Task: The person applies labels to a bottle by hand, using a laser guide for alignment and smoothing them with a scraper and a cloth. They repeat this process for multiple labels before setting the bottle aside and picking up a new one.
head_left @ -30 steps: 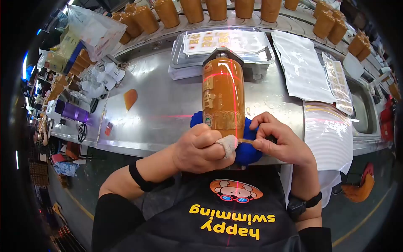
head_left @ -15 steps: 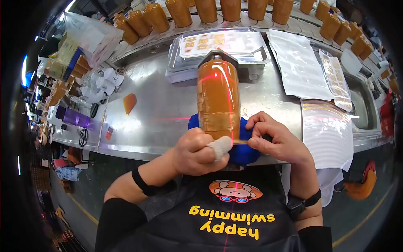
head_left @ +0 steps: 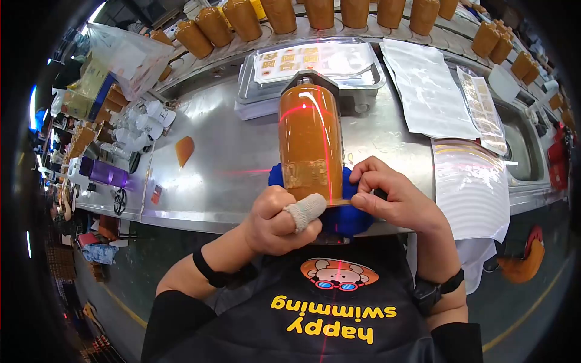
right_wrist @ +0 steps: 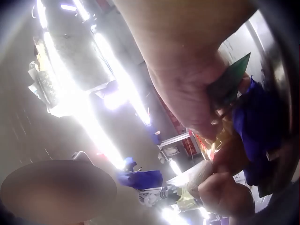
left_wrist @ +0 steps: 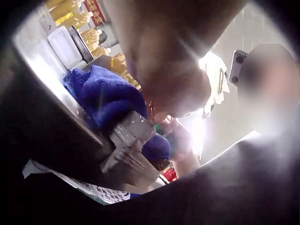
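Head view: both hands at the bottle's near end

Left hand (head_left: 281,219) curls at the orange bottle (head_left: 307,142), bandaged finger on its base. Right hand (head_left: 392,196) pinches a thin strip (head_left: 340,203) there. Bottle lies on a blue cloth (head_left: 348,215) on the tabletop (head_left: 224,151), tray (head_left: 315,66) behind.

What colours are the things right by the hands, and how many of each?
Orange: 1, the tall orange bottle lying down
Blue: 1, the blue cloth pad under it
White: 1, the white fabric thumb cover on the left hand
Green: 1, the green plastic card in the right hand
Total: 4
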The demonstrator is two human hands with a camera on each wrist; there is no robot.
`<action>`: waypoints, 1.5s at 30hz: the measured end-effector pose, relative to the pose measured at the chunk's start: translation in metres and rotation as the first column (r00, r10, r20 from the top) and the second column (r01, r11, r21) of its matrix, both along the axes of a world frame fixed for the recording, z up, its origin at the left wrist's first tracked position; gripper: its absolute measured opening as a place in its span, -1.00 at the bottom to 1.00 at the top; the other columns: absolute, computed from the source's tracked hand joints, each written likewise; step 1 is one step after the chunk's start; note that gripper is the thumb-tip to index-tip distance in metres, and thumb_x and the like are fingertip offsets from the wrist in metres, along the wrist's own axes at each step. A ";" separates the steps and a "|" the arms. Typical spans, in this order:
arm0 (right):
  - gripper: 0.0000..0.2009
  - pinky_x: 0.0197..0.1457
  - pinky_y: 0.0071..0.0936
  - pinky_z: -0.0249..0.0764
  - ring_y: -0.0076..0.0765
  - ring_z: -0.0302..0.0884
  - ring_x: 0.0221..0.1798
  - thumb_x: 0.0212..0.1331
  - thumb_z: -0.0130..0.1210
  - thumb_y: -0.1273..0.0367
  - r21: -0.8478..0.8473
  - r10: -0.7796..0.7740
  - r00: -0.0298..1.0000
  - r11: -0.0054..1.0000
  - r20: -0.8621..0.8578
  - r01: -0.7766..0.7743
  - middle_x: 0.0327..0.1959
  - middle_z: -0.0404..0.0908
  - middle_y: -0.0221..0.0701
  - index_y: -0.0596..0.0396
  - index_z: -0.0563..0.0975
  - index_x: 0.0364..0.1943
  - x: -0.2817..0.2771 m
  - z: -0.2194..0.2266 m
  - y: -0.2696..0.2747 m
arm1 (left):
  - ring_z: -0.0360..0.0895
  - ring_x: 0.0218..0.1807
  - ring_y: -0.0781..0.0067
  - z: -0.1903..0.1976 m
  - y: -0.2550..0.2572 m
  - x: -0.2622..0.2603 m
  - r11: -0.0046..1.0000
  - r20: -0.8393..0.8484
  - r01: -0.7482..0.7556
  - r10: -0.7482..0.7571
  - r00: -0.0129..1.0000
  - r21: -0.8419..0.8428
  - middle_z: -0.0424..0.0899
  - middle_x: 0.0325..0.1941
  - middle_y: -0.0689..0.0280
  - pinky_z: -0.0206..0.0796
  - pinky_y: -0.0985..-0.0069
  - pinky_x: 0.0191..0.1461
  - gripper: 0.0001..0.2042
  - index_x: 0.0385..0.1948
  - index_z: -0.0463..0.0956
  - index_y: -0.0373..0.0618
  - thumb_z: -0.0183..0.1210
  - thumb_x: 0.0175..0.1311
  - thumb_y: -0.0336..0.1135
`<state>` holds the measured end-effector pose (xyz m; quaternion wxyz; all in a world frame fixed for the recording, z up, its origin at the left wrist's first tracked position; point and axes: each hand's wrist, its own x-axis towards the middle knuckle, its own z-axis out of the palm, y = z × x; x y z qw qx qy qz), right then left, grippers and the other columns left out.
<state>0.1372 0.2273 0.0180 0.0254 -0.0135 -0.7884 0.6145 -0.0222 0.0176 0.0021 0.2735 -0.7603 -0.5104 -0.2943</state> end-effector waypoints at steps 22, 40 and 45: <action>-0.76 0.11 -0.49 0.25 -0.41 0.28 0.03 0.18 0.25 0.28 -0.006 0.012 1.000 1.000 -0.009 -0.012 -0.03 0.35 -0.35 0.09 0.45 -0.44 -0.002 -0.004 0.000 | 0.35 -0.24 0.52 0.008 0.003 -0.001 0.998 -0.018 0.020 -0.021 1.000 -0.054 0.42 -0.31 0.53 0.23 0.55 -0.36 -0.69 -0.38 0.61 0.14 0.34 -0.30 -0.42; -0.76 0.08 -0.55 0.25 -0.48 0.28 -0.01 0.22 0.21 0.27 0.051 -0.023 1.000 0.998 -0.007 0.023 -0.04 0.34 -0.39 0.11 0.45 -0.45 -0.003 -0.005 -0.003 | 0.36 -0.31 0.49 0.019 0.009 -0.004 0.991 -0.057 0.101 -0.106 0.993 -0.084 0.44 -0.25 0.48 0.21 0.52 -0.41 -0.67 -0.39 0.62 0.04 0.36 -0.35 -0.46; -0.76 0.05 -0.56 0.26 -0.49 0.28 -0.03 0.22 0.22 0.28 0.023 -0.031 0.999 0.999 -0.010 0.031 -0.05 0.34 -0.39 0.11 0.45 -0.45 -0.002 -0.004 -0.005 | 0.35 -0.27 0.49 0.024 0.015 0.000 0.990 -0.062 0.120 -0.125 0.990 -0.079 0.44 -0.25 0.53 0.20 0.52 -0.42 -0.66 -0.34 0.62 -0.01 0.35 -0.31 -0.45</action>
